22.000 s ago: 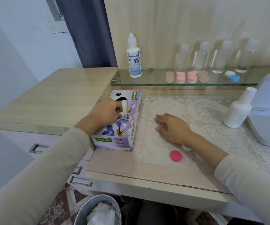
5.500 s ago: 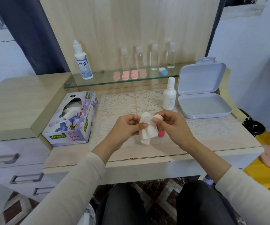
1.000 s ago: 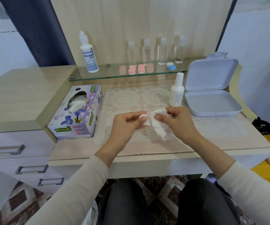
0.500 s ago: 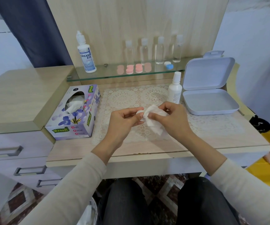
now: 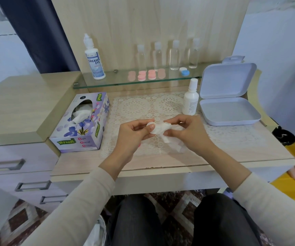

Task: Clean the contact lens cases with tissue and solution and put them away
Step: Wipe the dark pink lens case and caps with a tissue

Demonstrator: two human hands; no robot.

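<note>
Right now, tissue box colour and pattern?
Tissue box: lilac with blue flowers; the head view shows it.

Your left hand pinches a small white lens case between thumb and fingers. Your right hand pinches the tissue against it, and both forearms angle inward.

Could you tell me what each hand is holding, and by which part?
The left hand pinches a small white case piece by its rim. The right hand pinches the tissue by its upper end, against that piece.
</note>
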